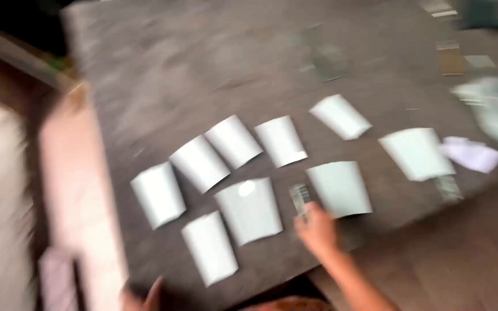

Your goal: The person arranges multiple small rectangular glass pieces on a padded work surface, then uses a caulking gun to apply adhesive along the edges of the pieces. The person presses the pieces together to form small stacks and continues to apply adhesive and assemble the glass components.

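Observation:
The view is blurred by motion. Several white curved paper pieces lie spread over a dark grey table (pixel 203 69); one of them (pixel 249 208) is near the front middle and another (pixel 340 188) sits just right of it. My right hand (pixel 318 231) reaches in from the lower right between these two pieces, its fingers closed around the near end of a small grey strip (pixel 299 197). Only a few fingers of my left hand (pixel 144 296) show at the bottom edge, near the table's front corner, touching no paper.
A pale lilac sheet (pixel 472 154) and a crumpled whitish heap (pixel 494 109) lie at the right. Small cards and strips (pixel 451 57) sit at the far right corner. A pale board (pixel 70 190) runs along the table's left edge, and brown flooring (pixel 462 253) shows at the lower right.

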